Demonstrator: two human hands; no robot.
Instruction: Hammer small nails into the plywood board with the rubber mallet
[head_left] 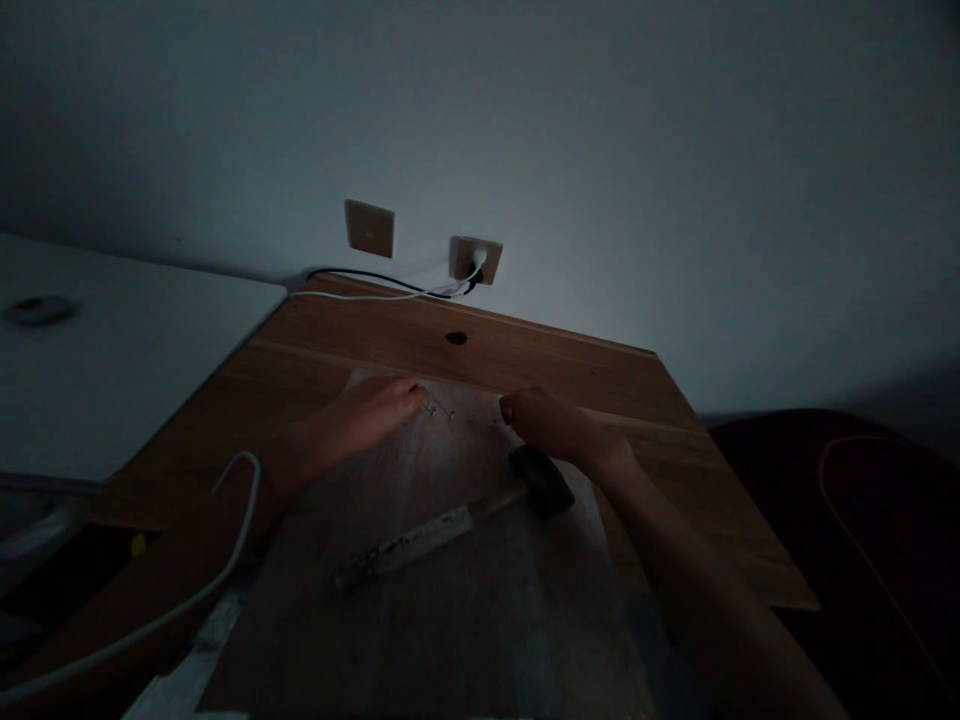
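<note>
A large flat board (465,600) lies on the wooden table, reaching back from the near edge. My left hand (379,408) is closed at its far left corner, fingers curled at the edge. At the far right corner my right hand (544,420) is likewise closed, with its fingertips partly hidden. Between the two hands, several small nail-like bits (450,410) lie along the board's far end. A hammer or mallet (551,485) with a dark head rests on the board, just below my right hand. Its pale, worn handle points toward the lower left.
The wooden table (555,350) has a dark round hole (456,338) near the wall. White and black cables (375,296) run to a wall socket (487,262). A white surface (150,370) adjoins on the left. A white cord (251,520) hangs across my left forearm.
</note>
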